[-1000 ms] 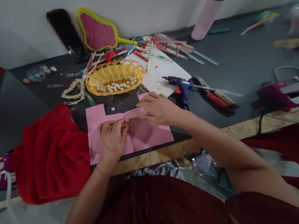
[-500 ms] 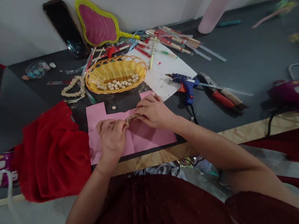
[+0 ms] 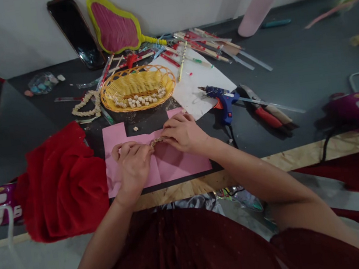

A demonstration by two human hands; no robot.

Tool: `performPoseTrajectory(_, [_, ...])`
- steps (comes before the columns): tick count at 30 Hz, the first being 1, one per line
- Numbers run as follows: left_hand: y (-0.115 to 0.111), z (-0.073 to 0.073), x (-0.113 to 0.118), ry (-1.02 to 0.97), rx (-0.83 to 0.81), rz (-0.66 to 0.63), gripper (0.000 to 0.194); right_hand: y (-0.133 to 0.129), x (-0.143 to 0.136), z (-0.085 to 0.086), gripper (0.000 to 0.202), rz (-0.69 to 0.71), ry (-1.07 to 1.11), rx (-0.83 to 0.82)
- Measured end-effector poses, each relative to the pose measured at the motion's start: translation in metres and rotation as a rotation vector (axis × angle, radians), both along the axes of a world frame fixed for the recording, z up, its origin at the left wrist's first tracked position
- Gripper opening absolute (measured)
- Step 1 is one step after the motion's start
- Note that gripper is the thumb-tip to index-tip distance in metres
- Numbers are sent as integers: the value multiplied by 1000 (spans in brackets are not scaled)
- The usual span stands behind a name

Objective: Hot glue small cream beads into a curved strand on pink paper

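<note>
Between my two hands runs a short strip of small beige star-shaped pieces [image 3: 157, 142]. My left hand [image 3: 133, 165] pinches its left end, and my right hand [image 3: 184, 133] pinches the right end, covering it. Both hands are just over a pink paper sheet [image 3: 183, 162] with a cut-out at its top edge. One loose beige piece [image 3: 135, 129] lies beyond the paper. Behind it, a yellow woven basket [image 3: 137, 79] holds several more such pieces. To the basket's left lies a heart-shaped beige ring [image 3: 88, 106] that looks made of similar pieces.
A blue glue gun [image 3: 224, 102] and red-handled pliers [image 3: 267, 114] lie right of the paper. Red cloth [image 3: 65, 185] sits at left. Behind are a phone [image 3: 76, 33], a pink-and-yellow fan-shaped piece [image 3: 115, 26], packaged sticks [image 3: 201, 45] and a pink bottle [image 3: 263, 2].
The view has shifted very slightly. My hands keep almost the same position and the same hold on the beige strip; the things on the table stay in place.
</note>
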State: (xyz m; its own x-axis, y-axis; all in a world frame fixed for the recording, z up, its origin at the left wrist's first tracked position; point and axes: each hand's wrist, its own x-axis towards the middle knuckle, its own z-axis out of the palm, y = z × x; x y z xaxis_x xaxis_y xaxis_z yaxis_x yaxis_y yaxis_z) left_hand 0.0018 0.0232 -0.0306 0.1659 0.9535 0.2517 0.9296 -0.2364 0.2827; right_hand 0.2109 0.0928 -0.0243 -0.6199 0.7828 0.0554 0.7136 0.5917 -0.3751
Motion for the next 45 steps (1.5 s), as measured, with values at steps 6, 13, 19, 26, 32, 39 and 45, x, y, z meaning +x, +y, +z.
performPoseTrajectory(6, [-2, 2, -6, 9, -25, 45, 14, 0, 0, 1, 27, 4, -5, -2])
performPoseTrajectory(13, [-2, 4, -4, 40, -14, 69, 18, -1, 0, 1, 28, -4, 0, 2])
performPoseTrajectory(19, [-1, 3, -3, 30, 9, 95, 20, -1, 0, 1, 27, -9, -7, -5])
performPoseTrajectory(26, [0, -4, -7, 40, 19, 99, 15, -1, 0, 3, 28, -7, -4, -12])
performPoseTrajectory(32, [1, -5, -6, 22, 21, 94, 16, -1, -1, 1, 27, -13, -3, -7])
performPoseTrajectory(39, [2, -4, -4, 9, 6, 97, 14, -1, -1, 1, 28, -17, -14, -14])
performPoseTrajectory(45, [0, -1, -1, 0, 22, 114, 17, -1, 0, 1, 30, -8, -8, 7])
